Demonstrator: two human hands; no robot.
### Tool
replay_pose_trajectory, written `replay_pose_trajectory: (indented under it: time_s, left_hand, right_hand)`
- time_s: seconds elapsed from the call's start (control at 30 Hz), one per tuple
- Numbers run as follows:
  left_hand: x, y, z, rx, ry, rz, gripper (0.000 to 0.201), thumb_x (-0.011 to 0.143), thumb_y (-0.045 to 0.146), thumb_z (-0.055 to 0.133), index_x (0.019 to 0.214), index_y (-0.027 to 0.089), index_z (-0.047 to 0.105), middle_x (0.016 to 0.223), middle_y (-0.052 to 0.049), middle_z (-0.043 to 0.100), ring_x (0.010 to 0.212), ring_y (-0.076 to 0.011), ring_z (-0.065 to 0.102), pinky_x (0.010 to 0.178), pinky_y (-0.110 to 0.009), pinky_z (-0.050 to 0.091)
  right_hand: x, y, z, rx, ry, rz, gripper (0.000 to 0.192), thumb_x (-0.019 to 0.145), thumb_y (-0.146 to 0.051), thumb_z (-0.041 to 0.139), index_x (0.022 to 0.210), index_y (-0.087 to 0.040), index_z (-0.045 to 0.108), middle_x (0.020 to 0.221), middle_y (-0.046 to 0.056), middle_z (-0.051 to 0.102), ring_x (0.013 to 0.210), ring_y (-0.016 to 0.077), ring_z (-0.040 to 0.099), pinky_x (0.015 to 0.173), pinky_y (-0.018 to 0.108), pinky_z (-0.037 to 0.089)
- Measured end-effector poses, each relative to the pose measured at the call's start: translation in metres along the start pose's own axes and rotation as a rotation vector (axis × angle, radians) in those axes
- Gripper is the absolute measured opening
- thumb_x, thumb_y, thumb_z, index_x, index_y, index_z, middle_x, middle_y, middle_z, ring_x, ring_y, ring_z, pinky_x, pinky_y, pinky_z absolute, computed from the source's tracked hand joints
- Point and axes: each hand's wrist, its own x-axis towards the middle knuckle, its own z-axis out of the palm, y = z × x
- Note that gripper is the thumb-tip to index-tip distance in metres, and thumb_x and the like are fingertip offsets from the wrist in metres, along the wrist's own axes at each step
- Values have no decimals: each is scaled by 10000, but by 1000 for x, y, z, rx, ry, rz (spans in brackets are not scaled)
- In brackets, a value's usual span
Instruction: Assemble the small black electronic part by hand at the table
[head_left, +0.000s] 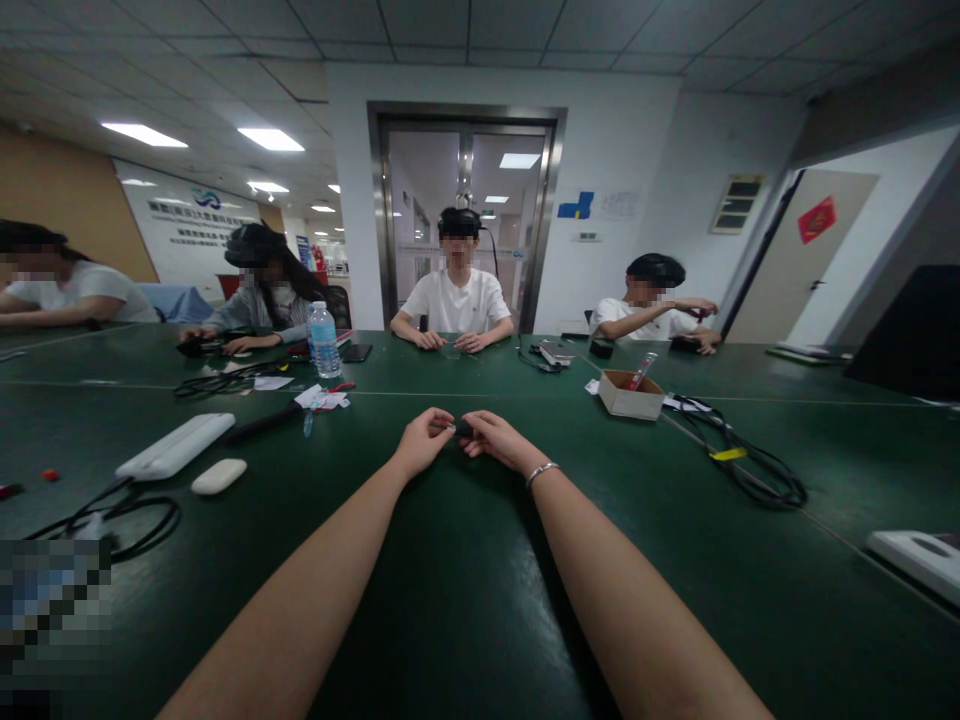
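Both my arms reach forward over the green table [480, 600], and the hands meet near its middle. Between them is a small dark object [463, 428], too small to name, with a light tip on its left side. My right hand [491, 438], with a silver bracelet at the wrist, has its fingers closed around the dark object. The fingers of my left hand [426, 438] are pinched together at the light tip. What exactly the left fingertips grip is too small to make out.
A cardboard box [630, 398] and coiled black cables [757, 480] lie to the right. On the left are a water bottle [325, 345], a white power bank [178, 447] and a white oval case [219, 477]. Several people sit around the far side.
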Motion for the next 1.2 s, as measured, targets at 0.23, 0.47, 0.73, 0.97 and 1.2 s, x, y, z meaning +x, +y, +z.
replay_pose_trajectory:
  time_s: [0.23,0.47,0.73,0.97,1.2]
  left_hand:
    - [1,-3,0,11,-12,-17,192,712,229,601,891,160,587,870,-54,604,819,-155,580,786,-305,474]
    - [1,-2,1,-8,-32,-65,180,725,253,574,877,158,586,813,-42,605,741,-144,566,706,-274,461]
    - [2,-9,3,-48,-90,-111,288,782,422,496,902,168,560,655,6,554,576,-112,520,564,-235,417]
    - [0,-1,2,-113,-104,-145,209,738,251,516,923,161,554,674,9,556,592,-101,531,578,-222,410]
    - [-1,-6,2,-23,-96,-106,235,765,358,521,884,162,570,697,-15,601,661,-132,566,641,-258,436]
  right_hand:
    - [0,3,-5,15,-101,-49,262,754,-31,557,983,-149,511,704,-14,564,532,90,601,487,176,499]
    - [1,5,-8,-10,-139,-85,296,700,-22,592,972,-133,554,713,-15,555,515,66,563,484,168,475]
    - [-1,3,-6,-43,-140,-50,311,681,0,602,968,-119,587,750,6,592,540,63,564,523,170,485]
    - [0,3,-5,-49,-112,-41,296,694,22,567,960,-104,592,747,16,617,537,63,568,528,167,491]
    - [2,6,-5,-24,-47,-41,136,794,-81,561,926,-105,584,666,14,614,506,75,580,501,170,503]
